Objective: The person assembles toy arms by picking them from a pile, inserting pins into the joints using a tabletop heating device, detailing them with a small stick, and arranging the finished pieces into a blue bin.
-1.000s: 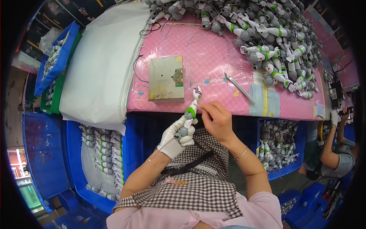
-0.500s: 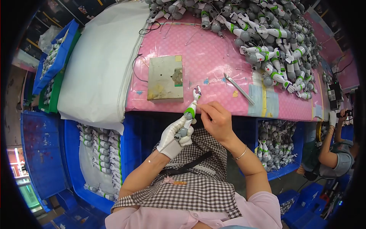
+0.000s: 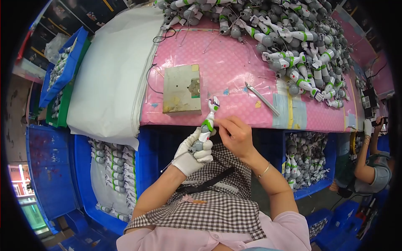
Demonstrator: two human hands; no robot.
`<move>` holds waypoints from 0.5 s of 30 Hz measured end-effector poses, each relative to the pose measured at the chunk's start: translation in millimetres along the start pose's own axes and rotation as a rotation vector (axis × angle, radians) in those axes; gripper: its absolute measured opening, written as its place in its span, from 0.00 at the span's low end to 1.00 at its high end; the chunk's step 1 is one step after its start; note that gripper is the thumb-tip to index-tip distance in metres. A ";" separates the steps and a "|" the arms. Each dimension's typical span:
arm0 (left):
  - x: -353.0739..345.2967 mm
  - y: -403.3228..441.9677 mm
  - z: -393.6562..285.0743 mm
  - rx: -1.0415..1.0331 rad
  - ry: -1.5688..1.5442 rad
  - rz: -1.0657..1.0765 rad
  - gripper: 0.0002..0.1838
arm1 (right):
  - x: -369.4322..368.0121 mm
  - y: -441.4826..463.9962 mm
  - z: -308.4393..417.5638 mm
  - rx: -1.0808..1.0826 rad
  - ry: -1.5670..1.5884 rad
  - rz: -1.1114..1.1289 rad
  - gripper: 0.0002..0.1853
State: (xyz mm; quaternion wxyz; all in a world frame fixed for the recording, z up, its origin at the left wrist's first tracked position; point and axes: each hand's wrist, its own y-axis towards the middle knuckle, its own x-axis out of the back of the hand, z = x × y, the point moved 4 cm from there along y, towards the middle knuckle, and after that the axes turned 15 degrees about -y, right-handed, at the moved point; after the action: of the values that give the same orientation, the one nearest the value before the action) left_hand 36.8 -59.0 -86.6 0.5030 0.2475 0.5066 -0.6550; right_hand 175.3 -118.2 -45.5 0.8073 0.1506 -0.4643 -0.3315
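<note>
My left hand point(image 3: 193, 154), in a white glove, is wrapped round a toy arm point(image 3: 207, 127). The toy arm is white with a green band, grey joints and a small hand at its far end. A thin wire point(image 3: 176, 158) trails from its near end over my wrist. My bare right hand point(image 3: 235, 136) is just to the right of the toy arm, fingers curled and thumb and forefinger close together. Whatever they pinch, if anything, is too small to make out. Beyond the toy arm, a metal box point(image 3: 178, 94) sits on the pink-covered table point(image 3: 234, 54).
A large pile of toy arms point(image 3: 301, 54) covers the far right. A craft knife point(image 3: 263, 99) lies on the table. White sheets point(image 3: 111, 75) hang over the left edge. Blue bins point(image 3: 94, 205) with more arms stand below. A co-worker point(image 3: 370, 167) is at the right.
The toy arm has turned in my left hand; its small hand now faces differently and sits slightly lower and further left. My right hand has shifted slightly left and down.
</note>
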 end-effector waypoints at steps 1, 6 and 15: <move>-0.8 -0.6 0.5 -0.029 0.029 -0.034 0.26 | -1.5 0.8 -1.8 -0.007 -0.002 -0.001 0.11; -1.3 -0.7 -1.0 0.025 -0.051 0.006 0.26 | -0.7 -9.1 4.5 -0.006 0.012 -0.035 0.11; -1.4 -0.2 -2.8 -0.119 0.169 -0.090 0.20 | 2.6 1.0 5.0 0.020 0.000 0.004 0.11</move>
State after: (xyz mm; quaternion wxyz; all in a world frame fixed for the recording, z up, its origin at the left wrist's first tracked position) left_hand 36.6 -55.8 -86.4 0.4426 0.2485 0.5958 -0.6224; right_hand 172.4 -119.0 -40.7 0.8065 0.1578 -0.4680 -0.3250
